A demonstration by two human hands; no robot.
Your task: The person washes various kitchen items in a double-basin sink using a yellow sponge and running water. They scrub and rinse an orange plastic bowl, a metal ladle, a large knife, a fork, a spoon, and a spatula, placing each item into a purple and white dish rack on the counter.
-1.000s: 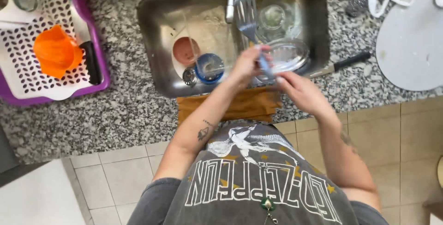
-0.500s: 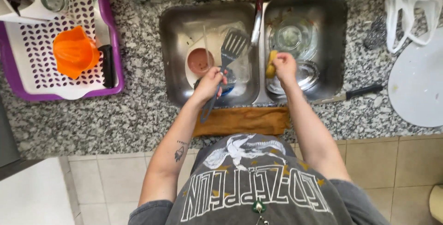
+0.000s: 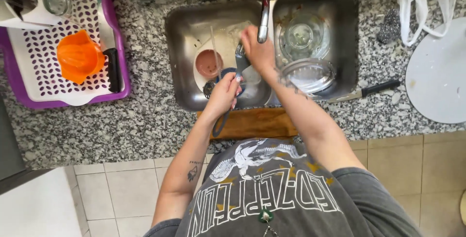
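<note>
The left hand (image 3: 224, 95) grips a spatula handle (image 3: 224, 115) over the sink (image 3: 184, 47); the right hand (image 3: 257, 47) closes on its blade. Beside them sit a pink cup (image 3: 208, 64) and glass bowls (image 3: 303, 55).

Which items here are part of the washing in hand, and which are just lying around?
In use: left hand holding the spatula; right hand at the spatula's head; tap; sink.

Lying about: orange juicer, drying rack, knife, white board, plastic bag.
</note>
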